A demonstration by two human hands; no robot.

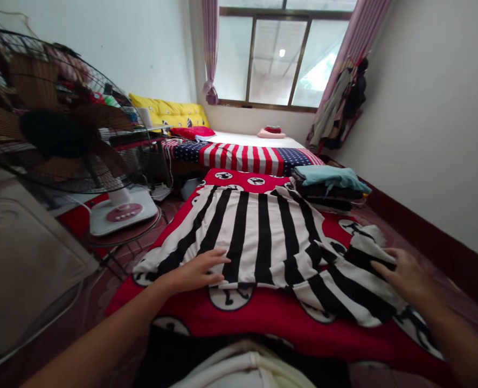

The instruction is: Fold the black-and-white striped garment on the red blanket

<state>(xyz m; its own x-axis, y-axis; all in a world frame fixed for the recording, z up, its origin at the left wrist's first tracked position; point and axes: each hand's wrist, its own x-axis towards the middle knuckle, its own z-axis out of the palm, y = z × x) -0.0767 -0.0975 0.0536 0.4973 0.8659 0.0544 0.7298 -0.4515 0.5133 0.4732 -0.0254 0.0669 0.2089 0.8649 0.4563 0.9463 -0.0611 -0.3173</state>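
Note:
A black-and-white striped garment [250, 231] is spread over a red cloth [239, 318] patterned with white circles. Its left part lies fairly flat, while the right part, which looks like a sleeve [355, 285], is bunched and creased. My left hand [200, 269] is over the garment's near left edge, fingers spread and holding nothing. At the far right, my right hand [404, 272] is at the bunched striped fabric, its thumb and fingers apart. Whether those fingertips press on the cloth is hard to make out.
Folded clothes [330, 183] are stacked beyond the garment on the right. A large fan [56, 129] stands at left, its base [121, 210] on a round stool. Behind is a bed [242, 156] with a striped, starred cover, below a window [281, 59]. Clothes [339, 102] hang by the right wall.

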